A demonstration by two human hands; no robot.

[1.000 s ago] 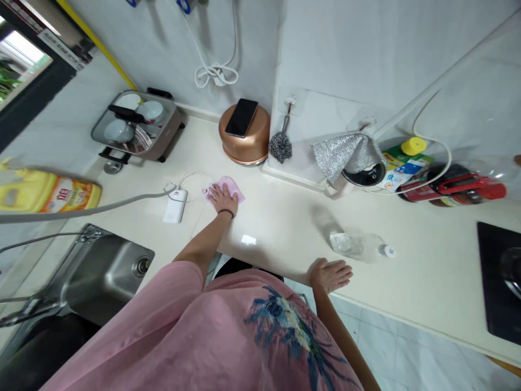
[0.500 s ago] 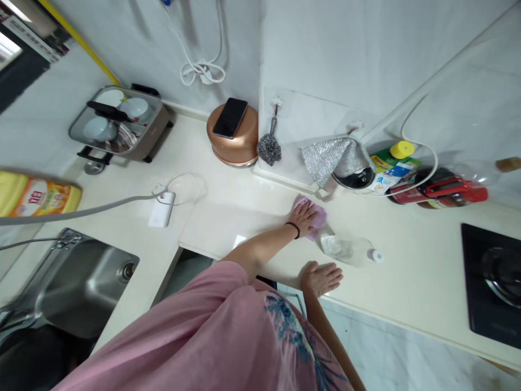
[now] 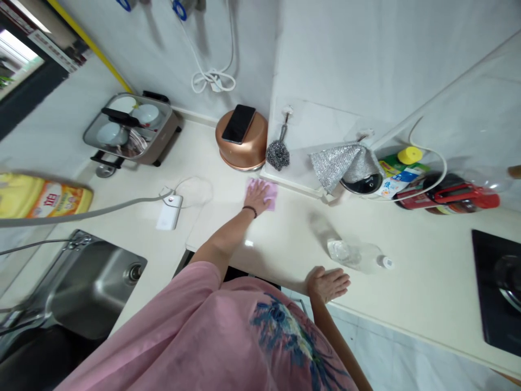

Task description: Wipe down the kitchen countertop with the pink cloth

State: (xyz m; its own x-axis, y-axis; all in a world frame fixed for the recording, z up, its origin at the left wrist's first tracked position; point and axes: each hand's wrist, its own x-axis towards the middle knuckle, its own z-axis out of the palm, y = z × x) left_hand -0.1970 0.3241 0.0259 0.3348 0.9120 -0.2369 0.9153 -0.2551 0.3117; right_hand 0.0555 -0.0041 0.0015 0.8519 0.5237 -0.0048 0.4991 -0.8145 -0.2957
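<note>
A pale countertop (image 3: 293, 233) runs along grey-white walls, bending at the left toward a steel sink (image 3: 79, 282). On it, close to the low ledge at the back wall and just in front of the copper-coloured pot (image 3: 241, 154), lies the pink cloth (image 3: 272, 192). My left hand (image 3: 255, 200) presses flat on the cloth, fingers spread and gripping nothing, a dark bracelet round that wrist. A black phone (image 3: 239, 124) rests on top of the pot. To the right of the pot, a metal scrubber (image 3: 278, 155) hangs from a wall hook, and farther right a silvery mesh cloth (image 3: 342, 163) hangs from another.

My right hand (image 3: 329, 283) rests at the counter's front edge, fingers extended, grasping nothing. Near it is a clear bottle (image 3: 360, 256) with a white cap; from this steep angle I can't be sure whether it stands or lies. To the left of the pink cloth, well apart, sits a white device (image 3: 169, 213) with a cable. Behind that, a rectangular pan (image 3: 158, 142) holds bowls. A black hob (image 3: 494, 320) sits at the far right.
</note>
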